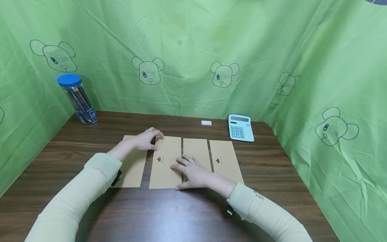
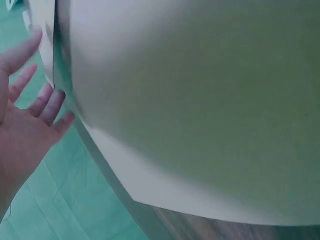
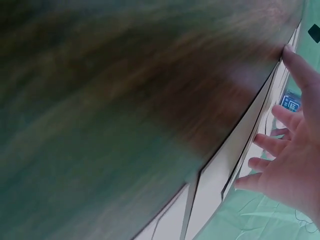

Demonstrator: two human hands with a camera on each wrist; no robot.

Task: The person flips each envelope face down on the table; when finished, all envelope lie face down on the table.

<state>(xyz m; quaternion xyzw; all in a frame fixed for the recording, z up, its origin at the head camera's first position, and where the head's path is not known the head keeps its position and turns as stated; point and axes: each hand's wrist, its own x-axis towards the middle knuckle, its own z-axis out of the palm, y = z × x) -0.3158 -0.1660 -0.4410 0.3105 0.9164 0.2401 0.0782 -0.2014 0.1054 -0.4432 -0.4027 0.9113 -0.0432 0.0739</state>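
Observation:
Several flat, brown kraft-paper rectangles lie in a row on the wooden table; the second (image 1: 165, 174) and fourth (image 1: 225, 158) carry a small dark crown print. My left hand (image 1: 145, 139) reaches over the first rectangle (image 1: 133, 171), its fingertips at the top left of the second one. In the left wrist view the left fingers are spread and loosely bent. My right hand (image 1: 195, 173) lies across the second and third (image 1: 195, 146) rectangles, fingers spread, thumb at the second one's lower right corner. It hides the lower part of the third. Neither hand visibly grips anything.
At the back right stands a light blue calculator (image 1: 241, 128), with a small white block (image 1: 206, 123) to its left. A clear canister with a blue lid (image 1: 69, 80) is at the back left. Green curtain (image 1: 187, 40) surrounds the table's (image 1: 145, 215) back and sides.

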